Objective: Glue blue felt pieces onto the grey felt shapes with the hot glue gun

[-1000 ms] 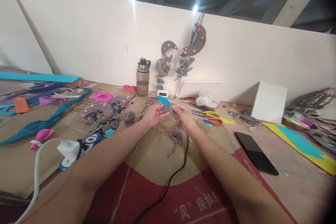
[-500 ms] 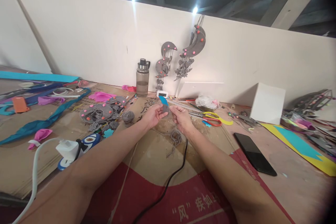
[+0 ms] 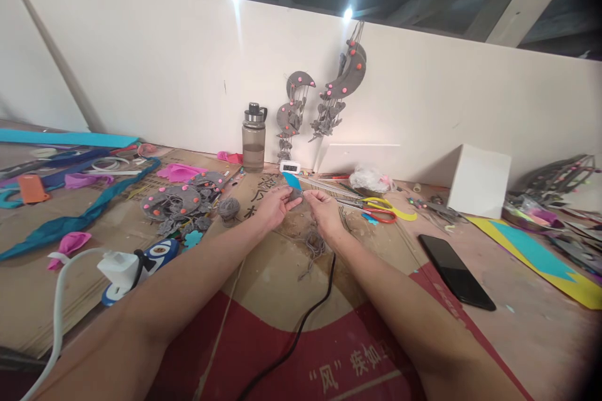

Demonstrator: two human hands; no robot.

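Over the cardboard, my left hand (image 3: 273, 210) is closed on a small grey felt piece (image 3: 296, 194), which has a bright blue felt piece (image 3: 292, 181) at its upper end. Close against its right side, my right hand (image 3: 325, 214) is pinched; what sits between those fingertips is too small to make out. A loose tangle of grey yarn (image 3: 314, 245) lies just below my right hand. Left of my left hand rests a ball of grey yarn (image 3: 229, 208), beside grey crescent shapes with pink and orange dots (image 3: 172, 200).
Scissors (image 3: 379, 213) with yellow and red handles lie right of my hands, near a black phone (image 3: 455, 270). A water bottle (image 3: 254, 144) and small digital clock (image 3: 290, 167) stand behind. A white charger (image 3: 121, 270) sits at left; a black cable (image 3: 305, 319) crosses the cardboard.
The whole view has shifted slightly. Both hands stay together at the felt, and my right fingertips have moved slightly closer to the grey piece.
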